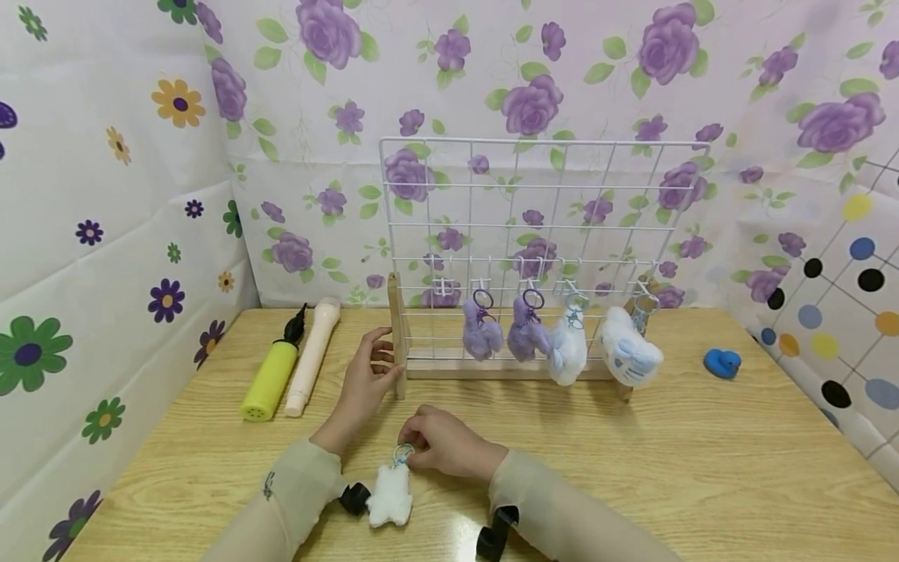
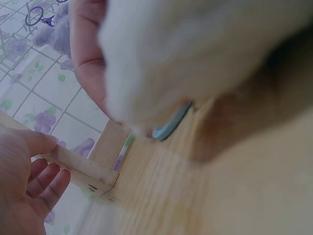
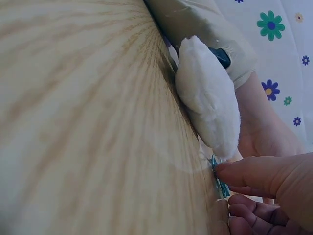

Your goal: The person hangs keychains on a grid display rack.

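Observation:
My right hand (image 1: 453, 443) pinches the light blue key ring (image 1: 403, 451) of a white plush keychain (image 1: 390, 496) near the table's front. The plush lies between my forearms, and in the left wrist view it fills much of the top, blurred. My left hand (image 1: 361, 382) holds the left wooden post (image 1: 396, 336) of a white wire grid rack (image 1: 548, 143), its thumb (image 2: 39, 142) on the wood and its fingers curled behind. From the rack's hooks hang two purple plush keychains (image 1: 481, 337) and two white-and-blue ones (image 1: 569, 347), toward the right.
Left of the rack, a yellow hand pump (image 1: 270, 382) with a black nozzle lies beside a pale pink tube-like object (image 1: 314, 355). A small blue toy duck (image 1: 722, 363) sits on the wooden table (image 1: 702, 468) at the right. Patterned cloth walls enclose the back and sides.

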Demonstrator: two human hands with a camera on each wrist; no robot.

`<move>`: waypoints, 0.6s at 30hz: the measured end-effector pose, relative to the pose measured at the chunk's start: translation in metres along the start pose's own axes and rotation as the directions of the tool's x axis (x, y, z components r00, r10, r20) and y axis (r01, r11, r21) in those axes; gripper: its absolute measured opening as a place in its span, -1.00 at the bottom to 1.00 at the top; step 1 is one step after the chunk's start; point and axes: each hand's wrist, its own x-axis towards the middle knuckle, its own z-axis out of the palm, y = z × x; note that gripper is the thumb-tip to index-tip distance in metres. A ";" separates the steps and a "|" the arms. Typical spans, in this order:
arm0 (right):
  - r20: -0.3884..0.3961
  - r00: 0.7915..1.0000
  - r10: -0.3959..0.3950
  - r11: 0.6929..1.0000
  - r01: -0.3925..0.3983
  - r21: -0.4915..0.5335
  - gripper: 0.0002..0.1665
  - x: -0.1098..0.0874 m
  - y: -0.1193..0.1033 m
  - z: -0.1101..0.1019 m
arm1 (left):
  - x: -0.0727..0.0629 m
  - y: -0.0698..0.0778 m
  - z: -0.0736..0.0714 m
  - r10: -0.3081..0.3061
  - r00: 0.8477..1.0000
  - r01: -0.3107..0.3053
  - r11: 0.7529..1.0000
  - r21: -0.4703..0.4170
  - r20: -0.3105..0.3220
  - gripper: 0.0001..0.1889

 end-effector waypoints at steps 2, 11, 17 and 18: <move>0.003 1.000 0.000 1.000 0.000 -0.005 -0.77 0.000 -0.001 0.000 | 0.000 -0.001 0.000 -0.004 1.000 0.004 1.000 0.001 0.003 -0.33; 0.002 1.000 0.004 1.000 -0.004 0.007 -0.75 0.000 -0.002 -0.001 | -0.001 -0.001 0.001 0.009 1.000 -0.009 1.000 -0.001 -0.003 -0.36; -0.003 1.000 0.030 0.998 -0.029 0.059 -0.78 -0.003 0.000 -0.004 | 0.000 -0.001 0.001 0.024 1.000 -0.024 1.000 -0.002 -0.006 -0.35; -0.004 0.999 0.033 0.997 -0.033 0.071 -0.79 -0.004 0.000 -0.005 | 0.001 -0.001 0.001 0.025 1.000 -0.025 1.000 -0.002 -0.005 -0.35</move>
